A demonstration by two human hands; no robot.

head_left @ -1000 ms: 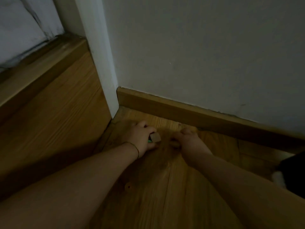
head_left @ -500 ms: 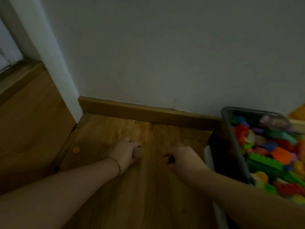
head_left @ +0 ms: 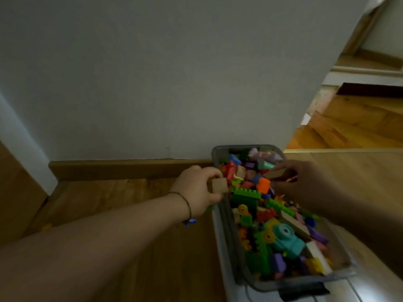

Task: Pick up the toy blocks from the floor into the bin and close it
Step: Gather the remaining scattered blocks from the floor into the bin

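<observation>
The left grip (head_left: 197, 189) pinches a tan block (head_left: 220, 185) at the left rim of the open bin (head_left: 239, 147), which lies just to its right, while the blurred right grip (head_left: 305, 184) hovers over it, hold unclear.

My bin (head_left: 237, 147) sits on the floor (head_left: 109, 192) against the wall (head_left: 152, 83) behind it, toy blocks (head_left: 272, 225) heaped inside, my left hand (head_left: 197, 190) holding a block (head_left: 219, 185) at its left rim, my right hand (head_left: 309, 184) above its far end, the skirting board (head_left: 120, 168) running off leftward.
</observation>
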